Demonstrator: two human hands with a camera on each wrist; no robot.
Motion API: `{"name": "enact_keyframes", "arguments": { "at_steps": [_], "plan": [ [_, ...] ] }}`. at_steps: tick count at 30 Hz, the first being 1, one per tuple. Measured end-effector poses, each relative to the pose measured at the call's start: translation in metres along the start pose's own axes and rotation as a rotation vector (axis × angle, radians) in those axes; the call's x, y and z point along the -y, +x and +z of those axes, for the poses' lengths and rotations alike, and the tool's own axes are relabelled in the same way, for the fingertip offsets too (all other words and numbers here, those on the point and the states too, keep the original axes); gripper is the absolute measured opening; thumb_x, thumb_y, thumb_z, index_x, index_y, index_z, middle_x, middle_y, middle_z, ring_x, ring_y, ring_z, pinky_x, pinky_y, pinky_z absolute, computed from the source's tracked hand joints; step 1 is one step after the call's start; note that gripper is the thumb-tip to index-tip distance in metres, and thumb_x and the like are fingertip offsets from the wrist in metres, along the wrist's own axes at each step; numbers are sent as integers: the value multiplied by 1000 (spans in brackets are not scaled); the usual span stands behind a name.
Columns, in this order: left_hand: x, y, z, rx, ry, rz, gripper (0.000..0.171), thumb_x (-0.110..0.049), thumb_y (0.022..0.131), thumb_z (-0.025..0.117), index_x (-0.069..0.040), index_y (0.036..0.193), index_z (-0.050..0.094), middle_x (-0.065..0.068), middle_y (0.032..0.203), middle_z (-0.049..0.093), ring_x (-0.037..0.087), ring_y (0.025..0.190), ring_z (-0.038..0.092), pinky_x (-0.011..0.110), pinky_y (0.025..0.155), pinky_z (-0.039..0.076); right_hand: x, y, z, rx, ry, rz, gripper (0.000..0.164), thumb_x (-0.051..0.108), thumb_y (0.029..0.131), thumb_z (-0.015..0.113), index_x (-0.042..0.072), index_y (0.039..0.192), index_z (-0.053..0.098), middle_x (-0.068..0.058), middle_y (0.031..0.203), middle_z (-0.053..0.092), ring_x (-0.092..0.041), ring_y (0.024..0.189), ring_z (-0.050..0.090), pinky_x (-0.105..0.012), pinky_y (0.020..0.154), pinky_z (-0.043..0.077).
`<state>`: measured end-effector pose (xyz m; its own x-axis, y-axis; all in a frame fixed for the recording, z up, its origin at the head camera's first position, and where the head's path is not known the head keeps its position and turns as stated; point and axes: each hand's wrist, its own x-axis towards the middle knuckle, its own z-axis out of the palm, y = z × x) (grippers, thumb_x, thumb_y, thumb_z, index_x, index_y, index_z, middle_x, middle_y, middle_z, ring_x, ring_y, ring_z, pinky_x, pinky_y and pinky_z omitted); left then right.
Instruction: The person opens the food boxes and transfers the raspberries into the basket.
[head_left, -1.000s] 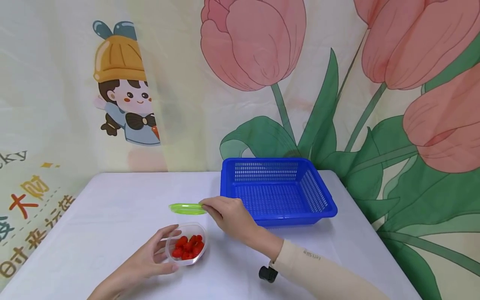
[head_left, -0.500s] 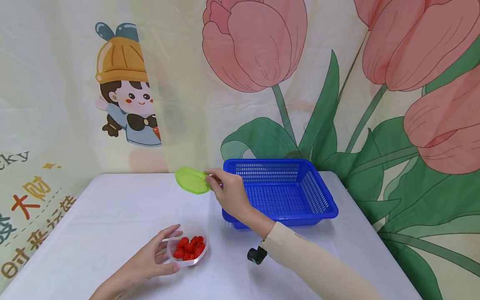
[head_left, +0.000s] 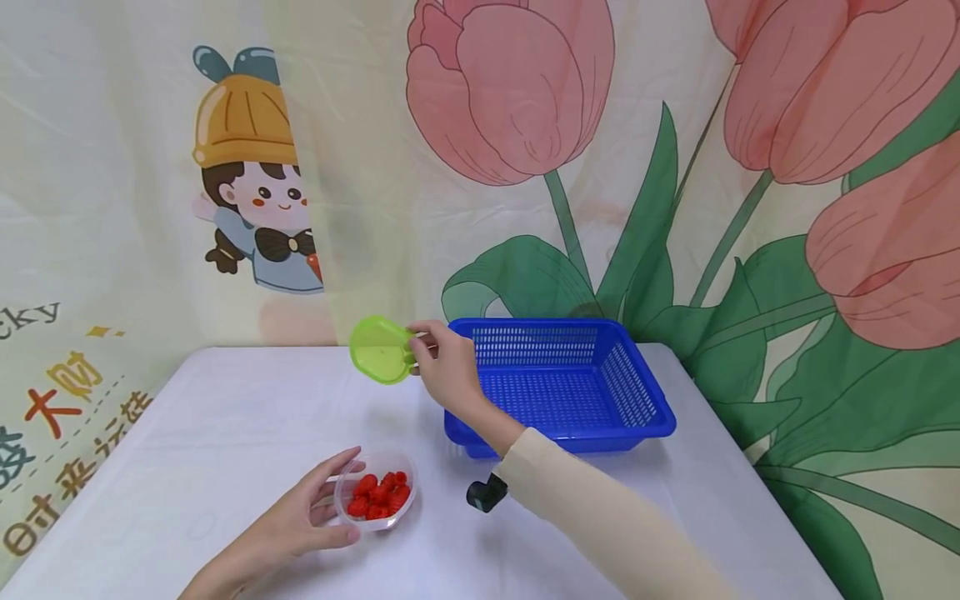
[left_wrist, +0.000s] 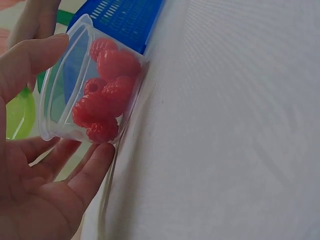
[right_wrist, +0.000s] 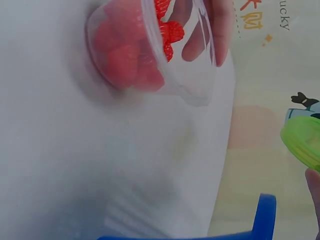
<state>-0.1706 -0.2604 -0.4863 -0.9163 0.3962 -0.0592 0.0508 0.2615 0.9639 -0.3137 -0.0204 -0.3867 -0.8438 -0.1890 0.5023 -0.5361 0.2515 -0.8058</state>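
Observation:
A clear plastic tub [head_left: 381, 527] with several red raspberries [left_wrist: 102, 102] in it stands on the white-covered table. My left hand [head_left: 303, 512] holds the tub from its left side, thumb and fingers curved around the wall, as the left wrist view also shows. Above and behind the tub, my right hand [head_left: 448, 367] pinches a light green lid [head_left: 378, 350] by its right edge. The lid is tilted up, its broad face toward the head camera. Only a thumb tip and part of the lid [left_wrist: 20, 116] appear at the right wrist view's edge.
A blue perforated basket [head_left: 570, 437] stands at the back right of the table [head_left: 225, 433], partly behind my right hand and forearm. A printed cloth with tulips [head_left: 517, 92] hangs behind the table. A black wrist camera [head_left: 486, 493] sits below my right sleeve.
My right hand has raised the green lid up and back, away from the tub. The lid has turned from nearly edge-on to face-on. The left hand and tub stay in place.

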Motion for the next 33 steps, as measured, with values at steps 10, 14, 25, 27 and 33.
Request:
{"name": "enact_keyframes", "arguments": {
  "at_steps": [10, 14, 25, 27, 33],
  "plan": [
    [-2, 1, 3, -16, 32, 28, 100, -12, 88, 86, -13, 167, 25, 20, 165, 37, 51, 149, 39, 15, 103, 48, -5, 7, 18, -49, 140, 252, 20, 2, 105, 63, 3, 123, 72, -13, 98, 76, -22, 81, 80, -39, 68, 66],
    [-3, 2, 3, -29, 66, 16, 98, -16, 88, 88, -14, 166, 28, 18, 163, 43, 47, 147, 44, 16, 101, 50, -9, 8, 26, -65, 154, 347, 20, 5, 106, 62, 6, 124, 71, -9, 96, 76, -24, 79, 80, -34, 65, 65],
    [-1, 0, -1, -31, 82, 6, 94, -18, 88, 87, -15, 164, 31, 16, 160, 46, 44, 144, 48, 18, 100, 52, -15, 8, 49, -97, 262, 536, 20, 0, 105, 61, 3, 124, 68, -11, 94, 70, -30, 81, 80, -43, 73, 66],
    [-1, -1, -2, -33, 88, 8, 95, -18, 88, 88, -15, 164, 31, 17, 159, 47, 42, 143, 49, 17, 100, 51, -14, 8, 54, -94, 287, 553, 20, -1, 105, 60, 3, 124, 67, -11, 93, 68, -30, 82, 80, -43, 73, 66],
    [0, -1, -4, -22, 80, -3, 96, -17, 88, 88, -15, 164, 31, 18, 161, 45, 36, 142, 51, 15, 99, 50, -17, 4, 67, -110, 322, 625, 20, -3, 104, 59, 3, 122, 66, -11, 93, 66, -32, 84, 79, -42, 72, 66]
  ]
}}
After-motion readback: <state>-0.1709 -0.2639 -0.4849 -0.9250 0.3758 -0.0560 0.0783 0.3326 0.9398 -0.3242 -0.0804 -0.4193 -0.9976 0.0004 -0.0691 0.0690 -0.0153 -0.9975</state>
